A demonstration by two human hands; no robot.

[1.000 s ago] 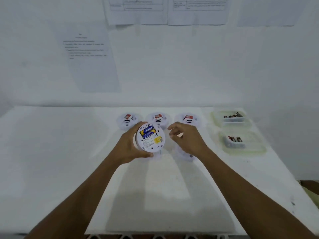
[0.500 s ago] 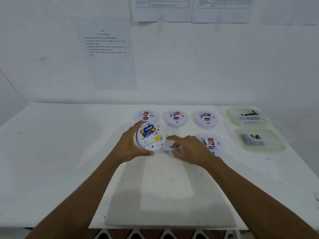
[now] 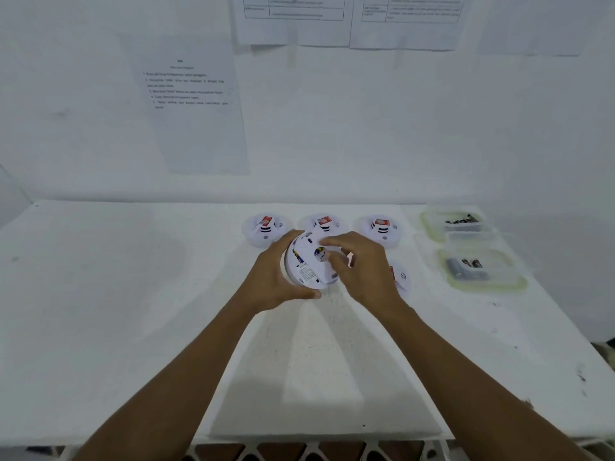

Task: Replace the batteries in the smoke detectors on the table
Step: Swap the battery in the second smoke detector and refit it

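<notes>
Head view. The left hand point(image 3: 273, 281) grasps the rim of the smoke detector point(image 3: 307, 264) and holds it raised off the counter point(image 3: 133, 294), tilted so its back faces the right hand point(image 3: 362, 274), evidently to steady it for closing. The right hand's fingers curl onto that back and appear to pinch a white battery cover point(image 3: 314, 244) over the compartment, though the grip is blurred. Three more detectors point(image 3: 381, 227) sit in a row just beyond the hands, and a fifth point(image 3: 401, 277) is half hidden right of the right hand. Battery trays point(image 3: 479, 267) lie further right.

Change noted: half a second ago the right hand lay on the counter and the blue cells were exposed. It has since risen to the detector, and little of them now shows.
</notes>
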